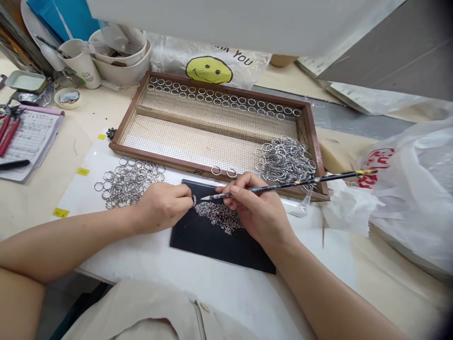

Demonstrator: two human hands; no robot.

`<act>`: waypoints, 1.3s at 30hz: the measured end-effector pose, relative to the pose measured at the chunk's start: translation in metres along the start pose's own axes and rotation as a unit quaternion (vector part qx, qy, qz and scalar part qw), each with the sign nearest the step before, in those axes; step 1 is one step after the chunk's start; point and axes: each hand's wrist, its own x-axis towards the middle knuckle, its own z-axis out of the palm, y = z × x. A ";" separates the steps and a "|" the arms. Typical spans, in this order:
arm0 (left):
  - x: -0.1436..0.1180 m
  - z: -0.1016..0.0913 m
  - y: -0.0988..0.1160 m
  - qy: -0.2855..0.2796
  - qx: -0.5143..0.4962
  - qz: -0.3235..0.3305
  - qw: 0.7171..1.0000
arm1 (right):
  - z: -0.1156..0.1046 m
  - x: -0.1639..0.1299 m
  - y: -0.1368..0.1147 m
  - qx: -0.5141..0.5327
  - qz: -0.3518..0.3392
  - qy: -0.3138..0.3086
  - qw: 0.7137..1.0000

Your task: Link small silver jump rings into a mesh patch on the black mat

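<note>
My right hand holds a long dark pencil-like stick, its pale tip pointing left over a black mat. A heap of tiny sparkling stones lies on that mat. My left hand rests at the mat's left edge and pinches a small metal ring right at the stick's tip. A loose pile of metal rings lies left of my left hand.
A wooden mesh tray behind the mat holds a row of rings along its far side and a ring heap at its right end. White plastic bags lie right. Cups, bowls, pliers and a notepad sit left.
</note>
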 end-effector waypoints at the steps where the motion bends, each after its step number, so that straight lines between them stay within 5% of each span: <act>1: 0.000 0.000 0.000 0.000 -0.001 -0.001 1.000 | 0.000 0.000 -0.001 0.002 0.006 0.003 1.000; 15: 0.001 -0.001 0.000 -0.005 -0.004 -0.001 1.000 | -0.001 -0.001 0.002 -0.028 -0.007 0.010 1.000; 24: 0.001 0.000 0.001 -0.003 0.002 -0.006 1.000 | 0.001 -0.005 -0.002 -0.289 -0.083 0.031 0.953; 39: 0.001 -0.001 0.001 -0.005 0.001 -0.001 1.000 | 0.003 -0.005 -0.002 -0.268 -0.114 0.002 0.957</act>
